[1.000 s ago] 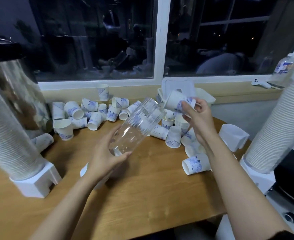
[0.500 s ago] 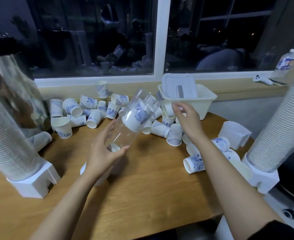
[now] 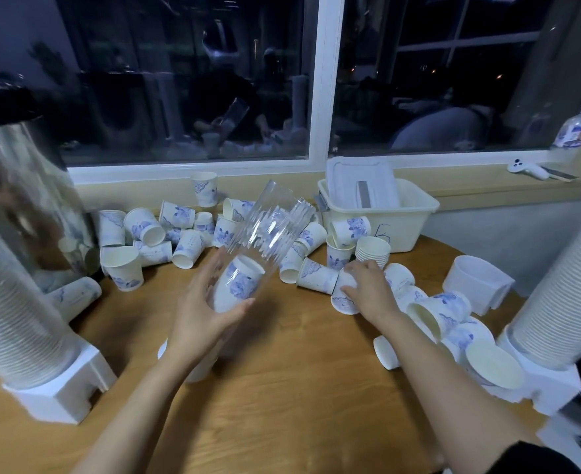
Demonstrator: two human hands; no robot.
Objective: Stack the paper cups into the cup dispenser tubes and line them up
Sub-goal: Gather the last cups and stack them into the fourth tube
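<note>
Over the table, left hand grips the tilted tube at its low end, lone cup inside, while right hand curls round a loose cup; loading step, and next probably needs it lifted and dropped into the tube's open top.

My left hand grips the tilted clear tube, one cup inside. My right hand rests on a cup near the desk's far edge.
</note>
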